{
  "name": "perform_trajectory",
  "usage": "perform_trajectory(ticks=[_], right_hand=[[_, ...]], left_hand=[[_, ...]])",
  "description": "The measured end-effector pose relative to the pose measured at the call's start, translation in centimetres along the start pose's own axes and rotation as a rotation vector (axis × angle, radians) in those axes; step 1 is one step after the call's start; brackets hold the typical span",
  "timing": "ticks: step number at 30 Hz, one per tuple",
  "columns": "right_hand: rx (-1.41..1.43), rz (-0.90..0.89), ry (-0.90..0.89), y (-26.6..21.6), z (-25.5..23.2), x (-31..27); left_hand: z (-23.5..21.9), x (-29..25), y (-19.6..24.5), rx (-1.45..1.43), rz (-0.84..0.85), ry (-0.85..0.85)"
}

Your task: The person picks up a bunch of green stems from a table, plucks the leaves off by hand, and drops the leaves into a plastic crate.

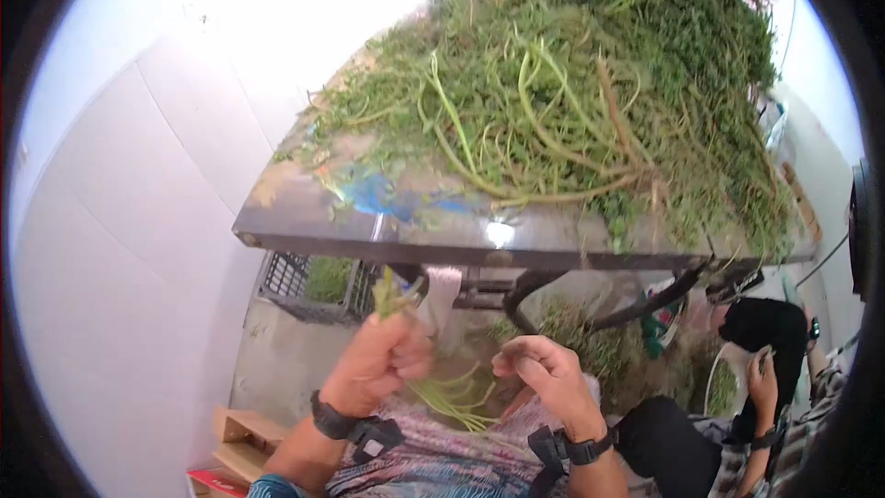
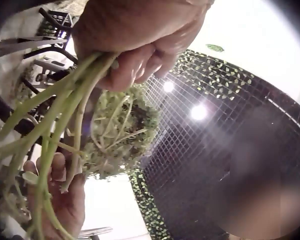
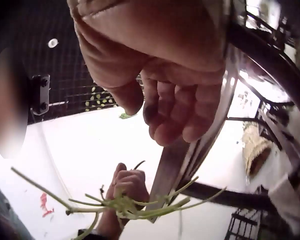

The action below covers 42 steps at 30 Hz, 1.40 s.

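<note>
My left hand (image 1: pixel 383 360) grips a bunch of green leafy stems (image 1: pixel 452 403) above my lap. Leaves poke out above the fist, and the long bare stems hang down below it. In the left wrist view the stems (image 2: pixel 60 120) fan out from under the curled fingers. Close to the stem ends is my right hand (image 1: pixel 548 373), its fingers loosely bent. The right wrist view shows nothing between the fingers of the right hand (image 3: pixel 180 100), whose fingertips look dark. Beyond it the left hand (image 3: pixel 127 185) appears behind the spread stems.
A large heap of leafy greens (image 1: pixel 590 65) covers much of the metal table (image 1: pixel 415 244) ahead. Under the table are a black crate (image 1: pixel 323 288) with greens and more plants (image 1: pixel 581 337) on the floor. Another person's hand (image 1: pixel 762 383) is at right; a cardboard box (image 1: pixel 244 438) stands left.
</note>
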State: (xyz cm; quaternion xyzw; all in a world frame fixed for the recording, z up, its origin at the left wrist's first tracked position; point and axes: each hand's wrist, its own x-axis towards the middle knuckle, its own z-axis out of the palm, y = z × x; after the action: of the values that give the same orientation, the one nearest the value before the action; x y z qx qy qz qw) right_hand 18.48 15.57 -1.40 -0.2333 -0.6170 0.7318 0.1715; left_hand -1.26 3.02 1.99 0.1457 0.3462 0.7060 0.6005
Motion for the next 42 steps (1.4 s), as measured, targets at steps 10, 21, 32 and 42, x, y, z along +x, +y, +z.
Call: perform_trajectory(ticks=[10, 21, 32, 42], right_hand=[[-0.345, -0.507, 0.455, -15.3, -4.9, 4.6], [-1.366, -0.664, 0.604, -19.4, -4.6, 11.1], [-0.963, -0.517, 0.603, -20.4, -7.5, 11.3], [-1.128, -0.838, 0.412, -16.5, -7.6, 9.0]], left_hand=[[5.4, 6.7, 7.1, -0.127, 0.201, 0.04], [4.5, 9.1, 6.0, 0.174, 0.14, 0.018], [7.9, 10.3, 6.6, 0.349, 0.168, -0.099], [12.4, 16.3, 5.2, 0.298, 0.153, -0.197]])
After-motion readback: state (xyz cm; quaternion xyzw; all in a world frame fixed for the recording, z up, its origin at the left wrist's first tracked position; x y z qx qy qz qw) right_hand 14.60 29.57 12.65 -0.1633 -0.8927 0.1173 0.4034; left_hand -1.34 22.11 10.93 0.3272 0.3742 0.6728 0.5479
